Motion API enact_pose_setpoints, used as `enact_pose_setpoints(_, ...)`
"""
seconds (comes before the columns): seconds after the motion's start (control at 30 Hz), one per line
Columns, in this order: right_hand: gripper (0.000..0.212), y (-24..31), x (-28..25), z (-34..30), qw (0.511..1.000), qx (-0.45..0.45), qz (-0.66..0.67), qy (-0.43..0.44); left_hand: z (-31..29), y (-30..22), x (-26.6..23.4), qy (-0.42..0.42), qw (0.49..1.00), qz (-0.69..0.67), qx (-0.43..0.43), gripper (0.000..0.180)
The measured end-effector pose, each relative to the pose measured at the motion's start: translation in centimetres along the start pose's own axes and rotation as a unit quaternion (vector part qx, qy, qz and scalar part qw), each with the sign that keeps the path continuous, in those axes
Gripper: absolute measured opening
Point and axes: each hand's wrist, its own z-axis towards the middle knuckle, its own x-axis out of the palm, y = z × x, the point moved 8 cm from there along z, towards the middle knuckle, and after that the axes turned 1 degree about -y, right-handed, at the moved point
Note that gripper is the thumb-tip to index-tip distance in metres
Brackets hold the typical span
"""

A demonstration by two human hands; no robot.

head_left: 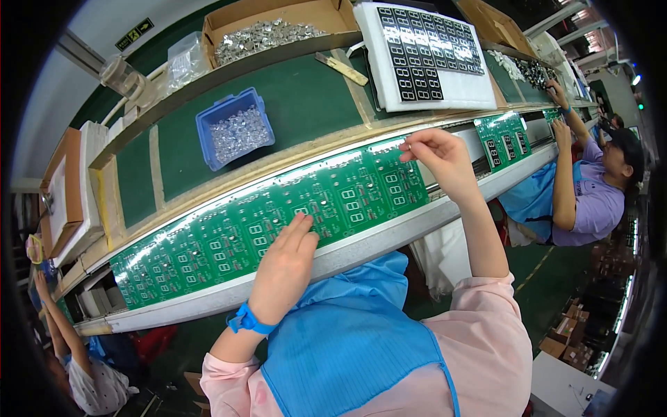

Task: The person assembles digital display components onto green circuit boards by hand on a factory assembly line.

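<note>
A long row of green circuit boards (pixel 326 198) lies along a metal rail in front of me, with white digit outlines printed on it. My left hand (pixel 286 256) rests on the row near its middle, fingers stretched out over the near edge; a blue band circles that wrist. Above the right end of the row, my right hand (pixel 439 154) is closed in a pinch, thumb and fingertips together. Anything between those fingertips is too small to make out. Beyond the boards, a blue bin (pixel 201 124) holds many small clear parts (pixel 240 132).
A white foam block (pixel 462 89) with black digit displays (pixel 417 48) stands behind the rail. A cardboard box (pixel 330 15) of small metallic parts is at the back. Another board (pixel 501 141) lies farther right along the rail (pixel 361 256). Co-workers (pixel 597 187) work at both sides.
</note>
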Motion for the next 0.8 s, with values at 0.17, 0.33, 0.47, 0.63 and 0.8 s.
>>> enact_pose_setpoints(0.17,0.012,-2.5,-2.3,-1.2,0.993,-0.034,-0.109,0.003,1.5,-1.3,-1.5,-0.003,0.999,0.004,-0.041,0.024)
enact_pose_setpoints(0.33,0.012,-3.8,-1.5,-0.5,0.997,-0.003,-0.069,0.020,6.0,-3.2,-0.7,-0.030,0.995,-0.091,-0.022,0.025)
enact_pose_setpoints(0.47,0.014,-4.3,-1.3,0.0,0.998,0.025,-0.041,0.028,8.3,-3.6,1.0,-0.054,0.983,-0.173,-0.009,0.026)
enact_pose_setpoints(0.63,0.014,-4.5,-1.3,0.2,0.999,0.006,-0.035,0.029,10.0,-3.4,2.4,-0.064,0.981,-0.185,-0.017,0.023)
enact_pose_setpoints(0.8,0.015,-4.1,-1.3,0.5,0.996,-0.015,-0.087,0.028,11.4,-2.8,2.1,-0.102,0.975,-0.196,-0.014,0.017)
